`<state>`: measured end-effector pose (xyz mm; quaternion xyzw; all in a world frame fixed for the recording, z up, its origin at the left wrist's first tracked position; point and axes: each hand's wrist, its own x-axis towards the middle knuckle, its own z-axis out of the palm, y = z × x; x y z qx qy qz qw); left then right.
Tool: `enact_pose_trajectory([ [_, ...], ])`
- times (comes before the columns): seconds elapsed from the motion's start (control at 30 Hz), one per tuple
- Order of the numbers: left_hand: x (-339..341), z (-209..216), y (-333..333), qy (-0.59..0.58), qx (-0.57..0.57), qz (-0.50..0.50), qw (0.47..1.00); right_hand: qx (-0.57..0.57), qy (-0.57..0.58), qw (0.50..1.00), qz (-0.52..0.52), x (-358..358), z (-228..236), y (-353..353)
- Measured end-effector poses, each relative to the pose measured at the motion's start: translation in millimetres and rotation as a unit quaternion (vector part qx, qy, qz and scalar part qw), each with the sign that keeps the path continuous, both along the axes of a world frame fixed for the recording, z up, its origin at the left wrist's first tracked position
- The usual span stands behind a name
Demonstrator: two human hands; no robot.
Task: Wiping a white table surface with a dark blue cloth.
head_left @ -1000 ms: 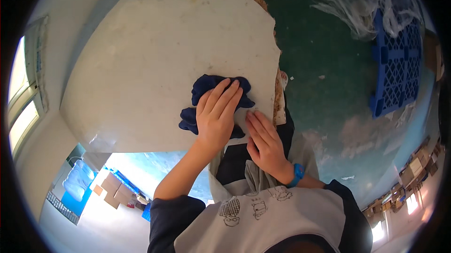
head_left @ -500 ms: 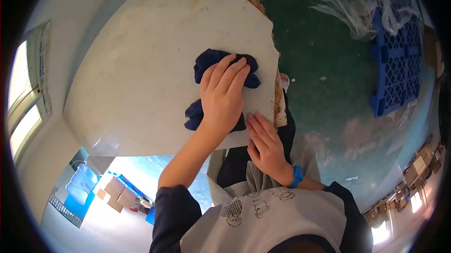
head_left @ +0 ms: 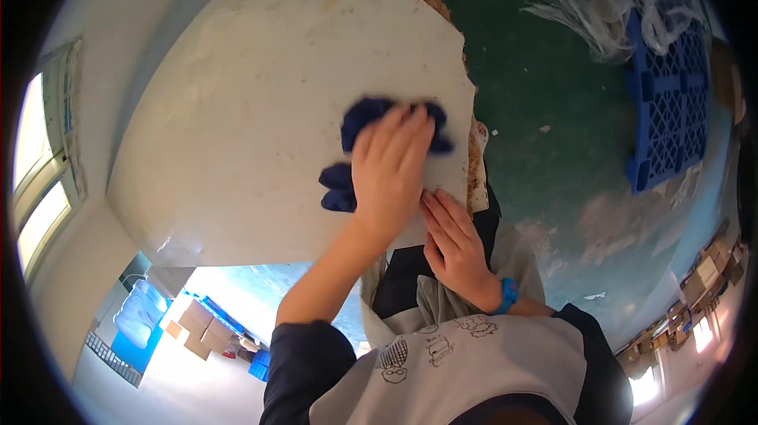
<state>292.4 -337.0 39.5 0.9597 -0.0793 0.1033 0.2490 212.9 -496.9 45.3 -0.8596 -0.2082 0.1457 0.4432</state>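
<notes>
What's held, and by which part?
Left hand presses on a dark blue cloth across its middle; whether it grips can't be told. Right hand holds nothing, resting at the white table's edge.

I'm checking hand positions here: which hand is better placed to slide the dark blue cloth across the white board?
Probably the left hand: it lies on top of the dark blue cloth. The right hand is by the white board's near edge, with no cloth visible under it.
</notes>
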Motion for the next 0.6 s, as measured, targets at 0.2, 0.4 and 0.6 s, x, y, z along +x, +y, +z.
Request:
enact_pose_trajectory([
  [0.2, 62, 4, 14, 0.000, -0.001, 0.038, 0.999, -0.011, -0.012, 1.000, 0.002, 1, 1, 0],
  [0.4, 4, 8, -1, 0.025, -0.009, 0.055, 0.998, 0.005, 0.004, 1.000, 0.005, -3, -1, -1],
  [0.6, 118, 0, 45, -0.108, 0.030, 0.127, 0.985, 0.015, -0.017, 1.000, 0.003, 1, 1, 1],
])
